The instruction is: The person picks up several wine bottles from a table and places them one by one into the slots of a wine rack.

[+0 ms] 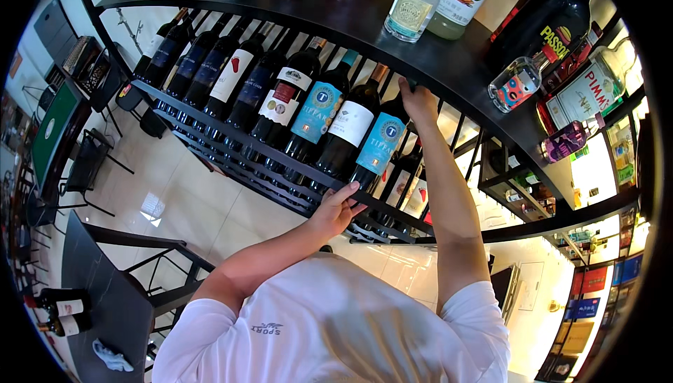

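Note:
A row of dark wine bottles leans side by side on a black metal wine rack. My right hand is closed around the neck of a blue-labelled wine bottle at the right end of the row. At that bottle's base, my left hand touches the rack's front rail, thumb and fingers apart; whether it also touches the bottle cannot be told. Just left stands a white-labelled wine bottle, then another blue-labelled bottle. More bottles lie lower in the rack, partly hidden.
Above the rack runs a dark curved shelf with liquor bottles, among them a small clear glass bottle near its edge. At lower left, a dark table bears two wine bottles and a crumpled cloth. Black chairs stand at far left.

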Action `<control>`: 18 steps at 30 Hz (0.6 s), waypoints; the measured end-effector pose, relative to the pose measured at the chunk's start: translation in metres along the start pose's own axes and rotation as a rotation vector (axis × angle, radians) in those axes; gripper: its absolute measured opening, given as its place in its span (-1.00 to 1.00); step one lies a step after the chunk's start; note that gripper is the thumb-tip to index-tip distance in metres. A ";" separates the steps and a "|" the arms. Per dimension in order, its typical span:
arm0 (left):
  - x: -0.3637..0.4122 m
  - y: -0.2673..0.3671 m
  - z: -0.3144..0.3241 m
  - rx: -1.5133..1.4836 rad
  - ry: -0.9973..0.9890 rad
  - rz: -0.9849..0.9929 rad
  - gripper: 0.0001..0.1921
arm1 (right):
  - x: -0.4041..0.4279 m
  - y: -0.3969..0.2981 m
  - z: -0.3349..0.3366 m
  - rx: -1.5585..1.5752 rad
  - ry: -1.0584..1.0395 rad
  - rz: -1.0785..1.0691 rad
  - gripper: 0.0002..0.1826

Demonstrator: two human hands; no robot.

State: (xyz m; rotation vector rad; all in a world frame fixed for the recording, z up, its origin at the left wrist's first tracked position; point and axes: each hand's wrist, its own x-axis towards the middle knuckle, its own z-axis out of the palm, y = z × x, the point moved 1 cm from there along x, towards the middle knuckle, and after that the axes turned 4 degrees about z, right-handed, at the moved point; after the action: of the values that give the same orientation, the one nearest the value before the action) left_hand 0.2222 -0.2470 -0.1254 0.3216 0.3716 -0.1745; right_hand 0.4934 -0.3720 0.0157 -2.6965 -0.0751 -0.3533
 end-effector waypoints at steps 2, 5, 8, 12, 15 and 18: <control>-0.002 0.002 0.000 0.011 -0.026 -0.012 -0.80 | -0.003 0.002 0.001 0.043 0.024 -0.019 -0.13; -0.004 0.007 0.001 0.046 -0.039 -0.013 -0.82 | -0.008 -0.002 0.000 0.082 0.053 -0.018 -0.14; -0.008 0.013 0.005 0.086 -0.026 -0.008 -0.83 | -0.010 -0.003 0.000 0.049 0.044 0.045 -0.17; -0.008 0.012 -0.018 0.056 -0.068 -0.048 -0.82 | -0.019 -0.006 -0.007 0.004 0.023 0.136 -0.24; -0.019 0.019 -0.021 0.082 -0.047 -0.069 -0.80 | -0.039 -0.016 -0.027 0.045 0.059 0.179 -0.31; -0.037 0.029 -0.021 0.240 -0.080 -0.137 -0.74 | -0.070 -0.023 -0.051 0.227 0.188 0.218 -0.41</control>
State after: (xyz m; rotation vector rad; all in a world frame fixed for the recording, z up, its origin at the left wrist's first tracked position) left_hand 0.1879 -0.2088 -0.1217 0.5242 0.2936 -0.3671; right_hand 0.4114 -0.3723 0.0516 -2.4063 0.2184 -0.4963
